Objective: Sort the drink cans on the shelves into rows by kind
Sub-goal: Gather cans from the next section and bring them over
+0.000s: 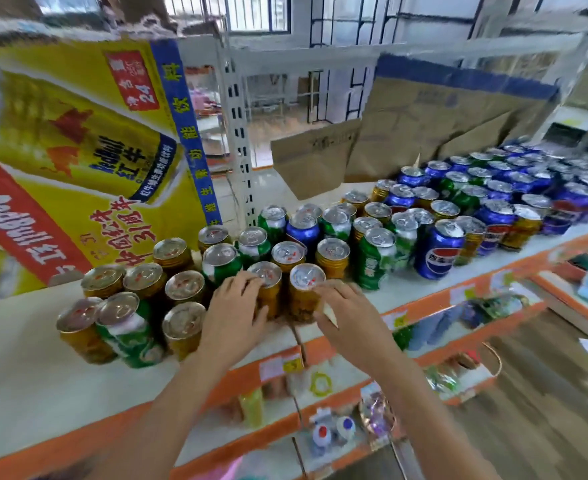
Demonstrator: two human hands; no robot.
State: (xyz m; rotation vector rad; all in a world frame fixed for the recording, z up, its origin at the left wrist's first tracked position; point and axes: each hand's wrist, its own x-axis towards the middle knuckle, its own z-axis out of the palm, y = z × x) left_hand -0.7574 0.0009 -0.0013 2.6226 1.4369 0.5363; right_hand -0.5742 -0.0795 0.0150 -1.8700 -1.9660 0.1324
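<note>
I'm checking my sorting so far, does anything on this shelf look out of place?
Yes. A green can stands in the front left cluster among gold cans. Further right, green, blue and gold are still jumbled together. No spills or dents show.

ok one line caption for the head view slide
Left hand and right hand each grip a gold can among mixed gold, green and blue cans on the top shelf.

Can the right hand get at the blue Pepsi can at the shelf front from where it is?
Probably yes. The right hand is on a gold can; the blue Pepsi can stands at the front edge, only a green can between.
</note>
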